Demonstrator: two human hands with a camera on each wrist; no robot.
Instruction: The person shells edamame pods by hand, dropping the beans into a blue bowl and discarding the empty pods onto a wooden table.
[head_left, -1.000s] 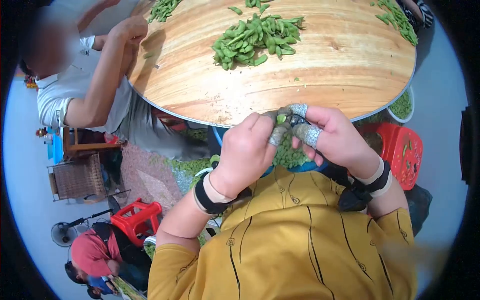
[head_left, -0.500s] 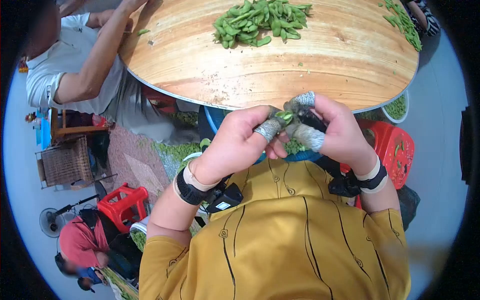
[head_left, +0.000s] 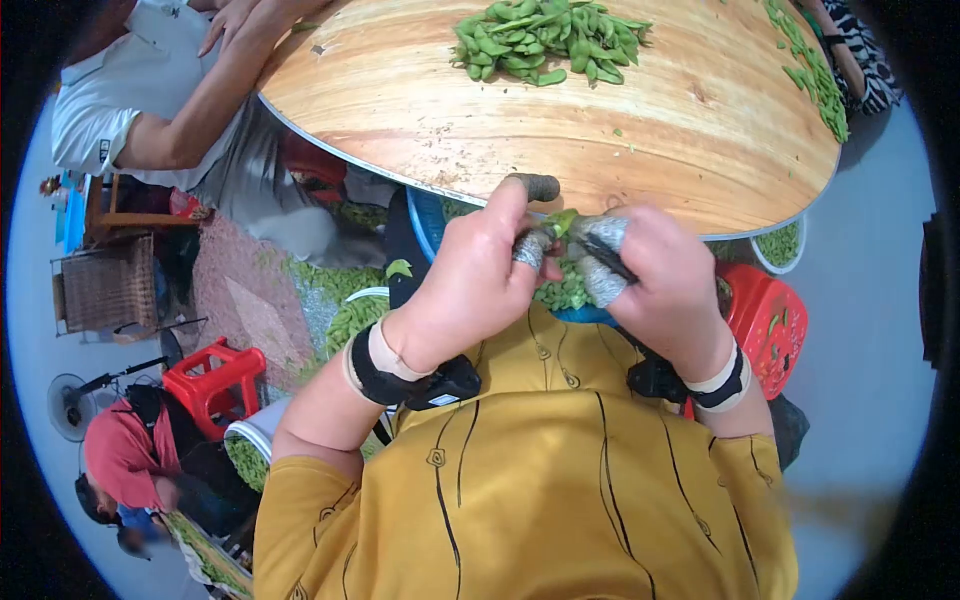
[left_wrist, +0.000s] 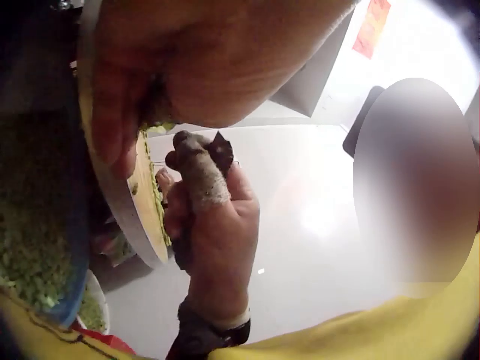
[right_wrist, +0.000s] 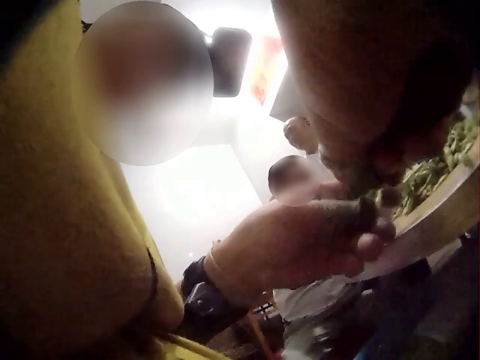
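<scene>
Both hands meet over a blue basin (head_left: 424, 222) that holds shelled green beans (head_left: 566, 290), just off the table's near edge. A green soybean pod (head_left: 560, 222) shows between the fingertips. My left hand (head_left: 465, 265) pinches it low, with the wrapped thumb curled in and the dark-covered index finger (head_left: 540, 187) raised. My right hand (head_left: 660, 275), its thumb and index finger wrapped in grey tape, grips a small dark piece (head_left: 612, 258). In the left wrist view this dark piece (left_wrist: 221, 152) has a pointed tip beside the right thumb. Fingers partly hide the pod.
A pile of soybean pods (head_left: 550, 42) lies on the round wooden table (head_left: 480, 130), with more pods (head_left: 815, 75) along its right edge. A red stool (head_left: 765, 325) stands at the right, another (head_left: 212, 385) at lower left. A person (head_left: 190, 130) sits at the table's left.
The left index finger has lifted off the pod, and the right hand's fingers have closed in nearer to it. The head view has shifted slightly, moving the table and pile in frame.
</scene>
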